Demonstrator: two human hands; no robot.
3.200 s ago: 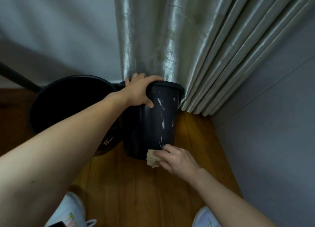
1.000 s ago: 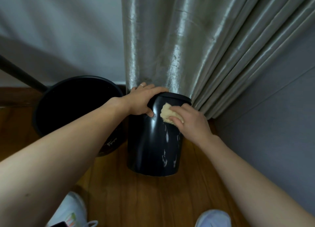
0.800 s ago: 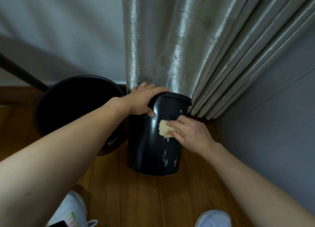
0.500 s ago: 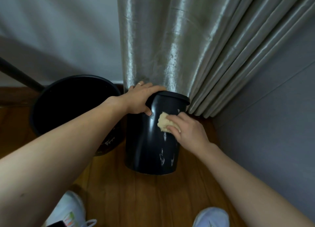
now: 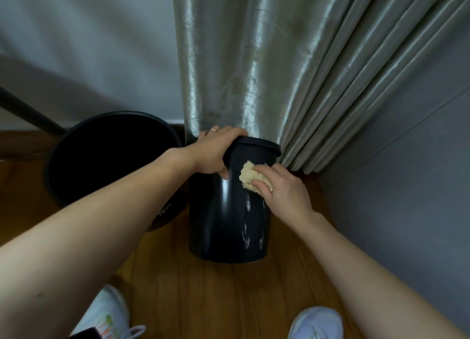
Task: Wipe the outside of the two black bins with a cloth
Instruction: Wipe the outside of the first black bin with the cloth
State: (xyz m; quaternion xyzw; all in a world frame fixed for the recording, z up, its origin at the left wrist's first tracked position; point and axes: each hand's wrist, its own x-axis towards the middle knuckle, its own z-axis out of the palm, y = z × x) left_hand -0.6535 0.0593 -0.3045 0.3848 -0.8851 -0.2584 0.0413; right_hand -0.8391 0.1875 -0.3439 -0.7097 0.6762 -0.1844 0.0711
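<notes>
Since half a second ago the right hand (image 5: 284, 191) has carried the cloth (image 5: 250, 177) a little upward on the small black bin (image 5: 229, 211), so the yellow wad now sits just under the rim, near the left thumb; a second ago it was at about this same height, and in between it had dipped lower on the wall. Its grip is pinching the cloth: the fingers curl over the wad and press it flat against the bin's outer wall, with the thumb tucked under its lower edge. The left hand (image 5: 216, 153) stays clamped on the rim as before, fingers hooked over the top edge and the thumb pressed on the outside wall; a ring shows on one finger.

That bin stands upright on the wooden floor (image 5: 216, 295), its far side touching the silvery curtain (image 5: 267, 71). White streaks remain on its glossy wall below the cloth, down toward the base. Just beside it on the left stands the large black bin (image 5: 76, 191), wider, its dark opening facing up and some white print low on its side. A dark rod (image 5: 28, 112) slants down behind that bin. Grey walls close the corner, and two white shoes (image 5: 315, 323) show at the bottom edge.
</notes>
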